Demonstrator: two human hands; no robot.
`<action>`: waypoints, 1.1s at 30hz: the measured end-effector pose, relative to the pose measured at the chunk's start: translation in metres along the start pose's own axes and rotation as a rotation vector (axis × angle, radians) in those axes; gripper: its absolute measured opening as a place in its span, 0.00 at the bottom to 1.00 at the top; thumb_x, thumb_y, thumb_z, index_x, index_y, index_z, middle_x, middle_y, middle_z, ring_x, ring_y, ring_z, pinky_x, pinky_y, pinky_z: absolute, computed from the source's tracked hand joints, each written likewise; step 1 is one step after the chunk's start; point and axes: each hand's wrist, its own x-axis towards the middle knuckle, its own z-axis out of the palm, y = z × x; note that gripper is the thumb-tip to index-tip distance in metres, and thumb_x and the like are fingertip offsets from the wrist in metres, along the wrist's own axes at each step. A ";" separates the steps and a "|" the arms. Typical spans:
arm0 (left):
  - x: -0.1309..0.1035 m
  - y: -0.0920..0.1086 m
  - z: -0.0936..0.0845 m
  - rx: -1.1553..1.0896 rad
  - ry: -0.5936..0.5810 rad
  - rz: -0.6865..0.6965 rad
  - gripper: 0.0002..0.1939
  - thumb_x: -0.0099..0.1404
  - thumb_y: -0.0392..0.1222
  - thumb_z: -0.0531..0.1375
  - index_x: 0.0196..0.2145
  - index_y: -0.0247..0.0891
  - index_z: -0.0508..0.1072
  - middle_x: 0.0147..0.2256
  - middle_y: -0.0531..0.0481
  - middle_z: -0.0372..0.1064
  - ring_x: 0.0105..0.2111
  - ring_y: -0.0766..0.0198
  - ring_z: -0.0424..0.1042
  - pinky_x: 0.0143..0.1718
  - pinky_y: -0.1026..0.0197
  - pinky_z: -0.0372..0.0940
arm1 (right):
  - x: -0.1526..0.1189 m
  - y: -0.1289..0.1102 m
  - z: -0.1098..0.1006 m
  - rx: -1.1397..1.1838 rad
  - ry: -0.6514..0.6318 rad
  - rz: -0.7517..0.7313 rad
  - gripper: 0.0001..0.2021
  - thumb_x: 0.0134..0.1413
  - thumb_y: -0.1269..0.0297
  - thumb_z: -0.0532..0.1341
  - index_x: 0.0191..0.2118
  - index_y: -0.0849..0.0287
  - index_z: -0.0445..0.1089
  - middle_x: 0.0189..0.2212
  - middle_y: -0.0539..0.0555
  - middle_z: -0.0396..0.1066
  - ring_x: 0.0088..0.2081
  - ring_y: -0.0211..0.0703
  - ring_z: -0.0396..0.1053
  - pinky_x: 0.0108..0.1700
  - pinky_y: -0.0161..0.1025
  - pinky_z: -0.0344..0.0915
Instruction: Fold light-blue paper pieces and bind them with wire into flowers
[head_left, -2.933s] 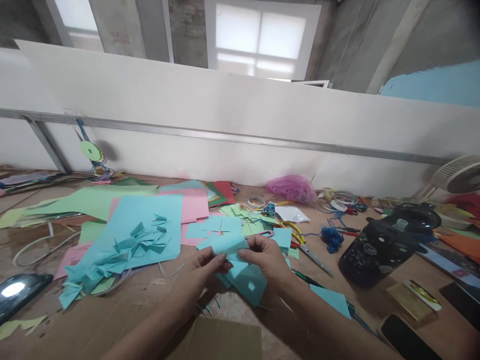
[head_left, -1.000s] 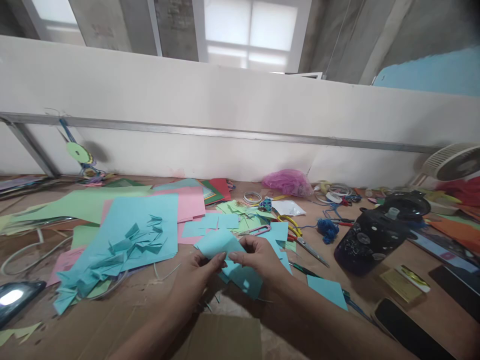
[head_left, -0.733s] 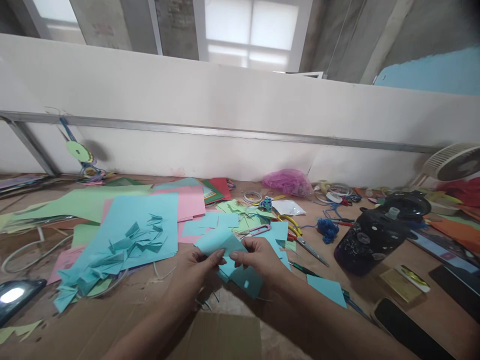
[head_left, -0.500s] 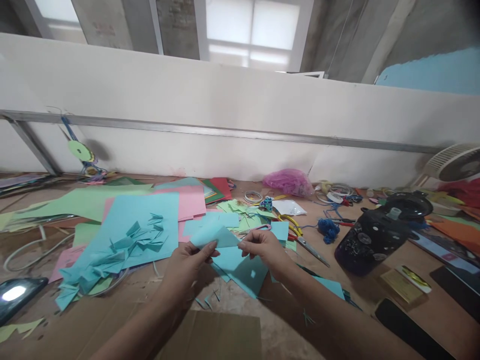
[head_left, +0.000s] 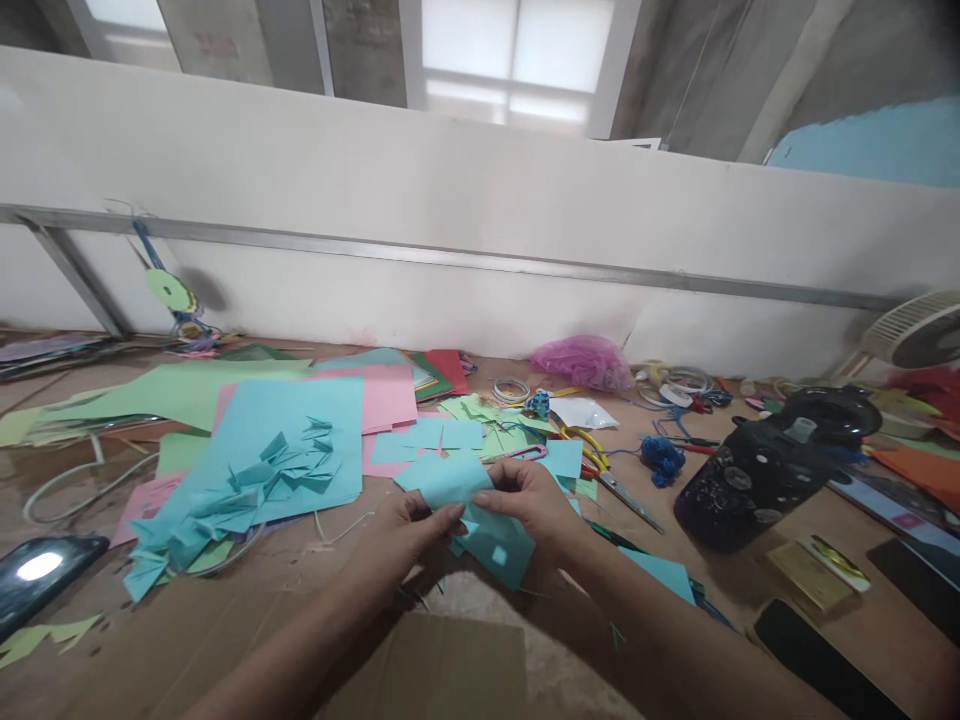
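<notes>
Between my two hands is a small piece of light-blue paper (head_left: 452, 480), bent over at the top. My left hand (head_left: 420, 530) pinches its lower left edge with thumb and fingers. My right hand (head_left: 525, 500) grips the right side, thumb in front and fingers curled behind. Under the held piece lies another blue paper sheet (head_left: 504, 553) with a small bright spot on it. To the left, folded blue paper pieces (head_left: 255, 485) are heaped on a large blue sheet (head_left: 262, 405). Scissors (head_left: 630, 500) rest just beyond my right hand.
A dark jug (head_left: 739, 485) stands at the right, with a small gold box (head_left: 814, 575) in front of it. Blue yarn (head_left: 661, 460) and a pink plastic bag (head_left: 581, 362) lie further back. A phone (head_left: 45, 575) is at the left, cardboard (head_left: 450, 670) in front.
My hands have come closer together, and the blue paper between them has gone from a flatter, pointed shape to a curved-over one. The view has shifted slightly.
</notes>
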 end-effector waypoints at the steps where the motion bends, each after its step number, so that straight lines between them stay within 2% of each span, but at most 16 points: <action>1: 0.000 0.000 -0.001 0.006 -0.006 0.015 0.18 0.51 0.53 0.69 0.27 0.34 0.77 0.26 0.47 0.74 0.26 0.63 0.70 0.29 0.62 0.65 | 0.000 0.000 -0.001 0.006 0.031 0.003 0.14 0.35 0.59 0.73 0.25 0.61 0.71 0.22 0.47 0.70 0.25 0.37 0.63 0.29 0.34 0.58; 4: 0.003 0.000 -0.006 0.015 -0.007 0.087 0.16 0.56 0.53 0.66 0.27 0.35 0.77 0.28 0.47 0.74 0.29 0.62 0.71 0.32 0.62 0.66 | 0.000 -0.001 -0.002 0.055 0.076 0.018 0.14 0.35 0.59 0.73 0.26 0.61 0.71 0.22 0.48 0.71 0.25 0.37 0.64 0.30 0.35 0.59; 7: 0.004 0.001 -0.009 0.025 0.001 0.132 0.14 0.56 0.51 0.66 0.24 0.36 0.75 0.26 0.48 0.73 0.28 0.63 0.70 0.33 0.63 0.65 | 0.000 -0.001 -0.001 0.101 0.085 0.013 0.15 0.33 0.59 0.74 0.25 0.60 0.70 0.20 0.46 0.69 0.23 0.36 0.62 0.29 0.35 0.57; 10: 0.003 0.003 -0.007 0.032 0.011 0.136 0.15 0.56 0.51 0.66 0.23 0.37 0.74 0.24 0.49 0.71 0.26 0.64 0.69 0.31 0.64 0.64 | 0.001 0.000 0.001 0.121 0.090 0.011 0.15 0.32 0.59 0.74 0.25 0.60 0.70 0.20 0.46 0.69 0.23 0.36 0.62 0.28 0.35 0.57; 15: -0.002 0.008 -0.001 0.058 0.085 0.166 0.16 0.58 0.55 0.63 0.26 0.38 0.74 0.27 0.49 0.72 0.29 0.63 0.70 0.32 0.65 0.64 | 0.000 0.004 0.002 0.098 0.147 -0.001 0.16 0.32 0.60 0.74 0.24 0.60 0.68 0.19 0.46 0.67 0.23 0.34 0.60 0.27 0.34 0.55; 20: -0.003 0.010 0.002 0.033 0.043 0.128 0.17 0.53 0.54 0.67 0.33 0.37 0.77 0.27 0.48 0.73 0.28 0.62 0.70 0.31 0.63 0.64 | -0.001 0.011 0.007 0.142 0.110 -0.022 0.16 0.34 0.58 0.73 0.27 0.60 0.69 0.24 0.49 0.71 0.27 0.40 0.66 0.31 0.37 0.61; 23: -0.001 0.009 0.001 0.040 0.031 0.122 0.17 0.50 0.53 0.68 0.30 0.36 0.77 0.24 0.49 0.73 0.26 0.63 0.69 0.31 0.64 0.63 | -0.001 0.013 0.008 0.169 0.058 -0.012 0.17 0.34 0.58 0.73 0.30 0.60 0.71 0.27 0.52 0.73 0.29 0.43 0.68 0.32 0.38 0.63; 27: 0.000 0.007 0.001 0.023 0.036 0.085 0.16 0.52 0.54 0.68 0.26 0.37 0.76 0.23 0.50 0.72 0.25 0.64 0.69 0.30 0.64 0.63 | -0.001 0.013 0.008 0.167 0.115 0.002 0.17 0.34 0.57 0.73 0.28 0.59 0.70 0.24 0.51 0.72 0.27 0.42 0.67 0.29 0.38 0.63; 30: -0.002 0.010 0.000 -0.005 0.047 0.076 0.15 0.54 0.54 0.66 0.29 0.38 0.76 0.27 0.49 0.73 0.30 0.62 0.72 0.33 0.64 0.64 | -0.003 0.013 0.009 0.174 0.158 -0.006 0.16 0.35 0.57 0.73 0.27 0.59 0.69 0.23 0.50 0.71 0.26 0.41 0.66 0.29 0.37 0.63; 33: -0.003 0.013 0.000 0.000 0.029 0.127 0.15 0.52 0.53 0.68 0.28 0.37 0.75 0.27 0.49 0.73 0.30 0.61 0.72 0.35 0.62 0.65 | -0.006 0.012 0.012 0.223 0.127 0.006 0.15 0.35 0.60 0.73 0.29 0.60 0.71 0.25 0.50 0.72 0.27 0.40 0.67 0.31 0.37 0.64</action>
